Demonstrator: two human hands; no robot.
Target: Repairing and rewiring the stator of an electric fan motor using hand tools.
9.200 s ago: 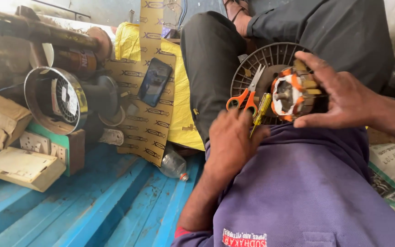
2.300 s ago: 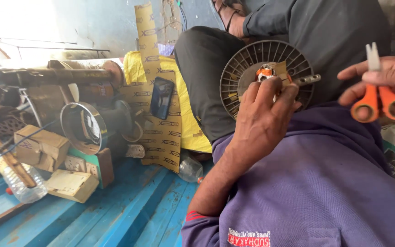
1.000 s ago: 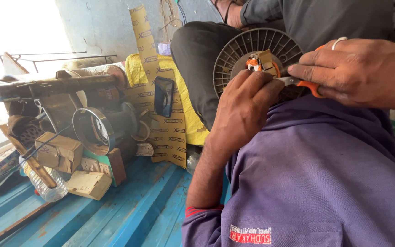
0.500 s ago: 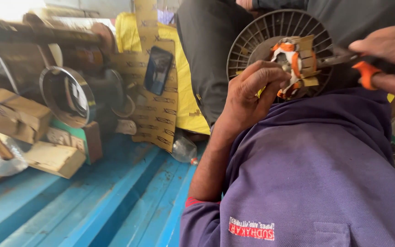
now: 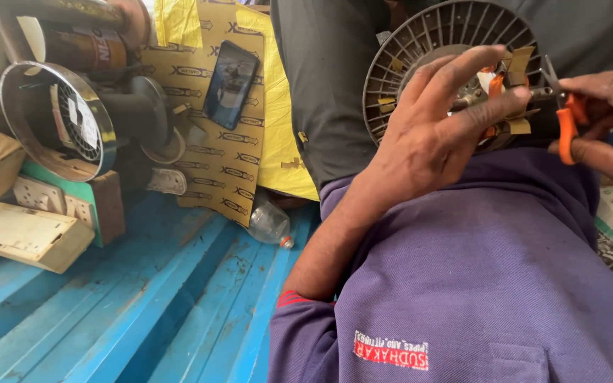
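Scissors (image 5: 567, 120) with orange handles sit in the right hand (image 5: 608, 120) at the upper right of the frame, fingers hooked through the loops, blades nosing into the core of the round finned motor part (image 5: 406, 67) propped on the person's lap. The left hand (image 5: 438, 138) steadies that core, fingers spread and curled over it, thumb pressing near the brown paper strips (image 5: 518, 60) that stick out of the slots. Several strips look seated, and orange wrapping shows between them. I'd judge the trimming underway, with untidy ends left to cut.
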